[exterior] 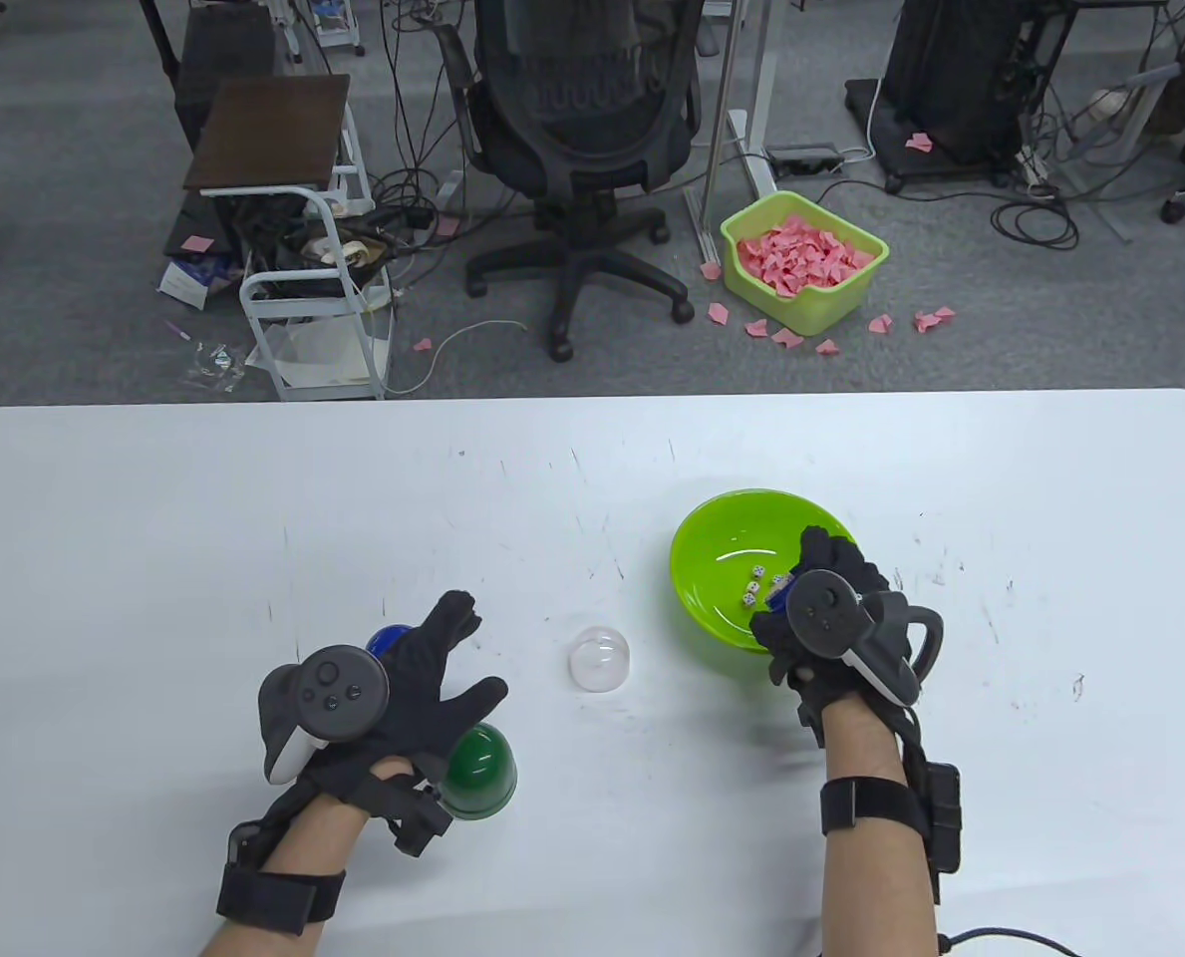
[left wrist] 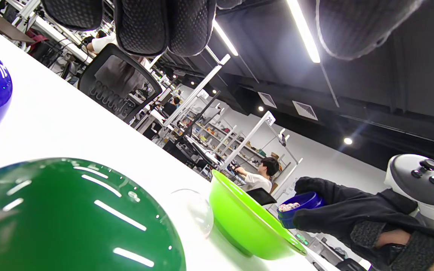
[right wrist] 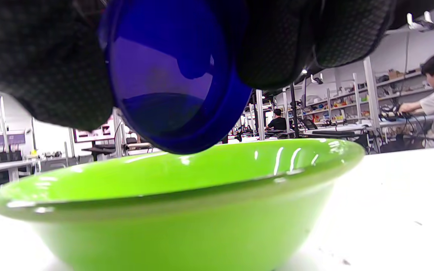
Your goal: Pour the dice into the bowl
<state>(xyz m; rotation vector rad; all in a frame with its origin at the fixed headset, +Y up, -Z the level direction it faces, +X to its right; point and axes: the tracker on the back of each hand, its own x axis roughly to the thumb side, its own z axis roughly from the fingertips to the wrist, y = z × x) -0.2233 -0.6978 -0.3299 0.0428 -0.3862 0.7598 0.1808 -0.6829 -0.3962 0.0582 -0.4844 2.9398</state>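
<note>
A lime green bowl (exterior: 712, 548) sits on the white table at right of centre, with several white dice (exterior: 751, 588) lying in it. My right hand (exterior: 831, 608) grips a small blue cup (right wrist: 175, 86) and holds it tilted over the bowl's near rim; the left wrist view shows the cup (left wrist: 300, 205) with dice still inside at its mouth. My left hand (exterior: 423, 678) hovers with fingers spread over the table at left, holding nothing. A blue dome cup (exterior: 388, 638) and a green dome cup (exterior: 477, 768) stand upside down beside it.
A clear dome cup (exterior: 599, 658) stands upside down between my hands. The table's far edge (exterior: 592, 394) runs across the table view, with an office chair and a green bin of pink paper on the floor beyond.
</note>
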